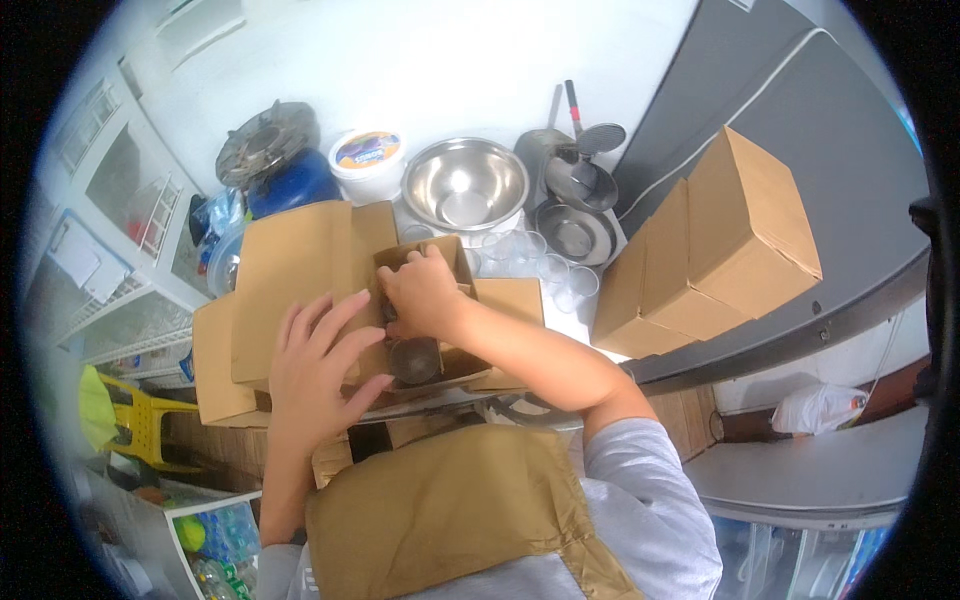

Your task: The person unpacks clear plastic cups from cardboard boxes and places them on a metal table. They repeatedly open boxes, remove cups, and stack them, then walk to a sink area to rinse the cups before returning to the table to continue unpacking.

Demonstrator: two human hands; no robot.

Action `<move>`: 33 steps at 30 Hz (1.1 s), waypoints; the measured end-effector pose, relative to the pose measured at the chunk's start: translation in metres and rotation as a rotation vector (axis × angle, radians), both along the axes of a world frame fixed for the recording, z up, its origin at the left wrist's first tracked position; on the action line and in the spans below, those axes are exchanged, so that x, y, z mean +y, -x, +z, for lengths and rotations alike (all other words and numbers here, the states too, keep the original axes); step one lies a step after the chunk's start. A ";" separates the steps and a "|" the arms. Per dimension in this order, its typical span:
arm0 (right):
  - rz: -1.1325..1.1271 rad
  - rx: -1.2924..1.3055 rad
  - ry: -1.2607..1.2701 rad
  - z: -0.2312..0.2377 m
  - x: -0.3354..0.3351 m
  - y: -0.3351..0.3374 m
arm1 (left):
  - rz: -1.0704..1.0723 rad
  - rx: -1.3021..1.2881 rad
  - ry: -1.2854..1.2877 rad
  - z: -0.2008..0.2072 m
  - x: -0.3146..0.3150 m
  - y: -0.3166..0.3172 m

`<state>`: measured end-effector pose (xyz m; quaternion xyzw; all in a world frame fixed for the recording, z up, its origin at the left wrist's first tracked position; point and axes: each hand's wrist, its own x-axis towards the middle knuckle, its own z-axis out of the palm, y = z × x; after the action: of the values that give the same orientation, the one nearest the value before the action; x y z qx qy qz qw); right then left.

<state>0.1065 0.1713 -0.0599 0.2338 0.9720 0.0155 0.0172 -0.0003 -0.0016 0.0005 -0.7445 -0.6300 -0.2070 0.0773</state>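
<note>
- Clock centred on the open cardboard carton (458, 262), directly in front of the person.
- Right hand (425, 290) dips into the carton, fingers curled downward; tips out of sight, so I can't tell whether they grip anything.
- Left hand (325, 360) at 8 o'clock, fingers and thumb spread wide, nothing visible in it; can't tell whether it touches cardboard. Perhaps kept ready to steady the carton.
- One round tumbler (413, 362) shows inside, at 6 o'clock; the upright walls presumably keep it from rolling.
- Clear drinking glasses (553, 267) at 2 o'clock: at least five, overlapping, no exact count. Clustered within reach, likely for easy handling.
- Closed cartons (745, 230) between 2 and 3: I make it three, likely stacked to save room.
- One larger brown box (280, 270) at 9–10.
- One steel mixing bowl (465, 185) past 12; one white tub (367, 170) at 11.
</note>
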 end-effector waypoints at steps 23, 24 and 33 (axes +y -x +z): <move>-0.919 1.140 0.279 -0.272 0.017 -0.224 | -0.001 0.018 0.028 0.002 0.005 -0.001; -0.973 1.099 0.293 -0.275 0.020 -0.219 | -0.005 0.015 0.025 0.003 0.004 -0.001; -0.955 0.858 0.097 -0.168 -0.010 -0.211 | 0.008 -0.016 0.034 0.004 -0.003 0.003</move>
<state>0.3172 0.1612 -0.2282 0.6251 0.6811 -0.1327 -0.3575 -0.0030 -0.0049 0.0040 -0.7414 -0.6370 -0.2021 0.0604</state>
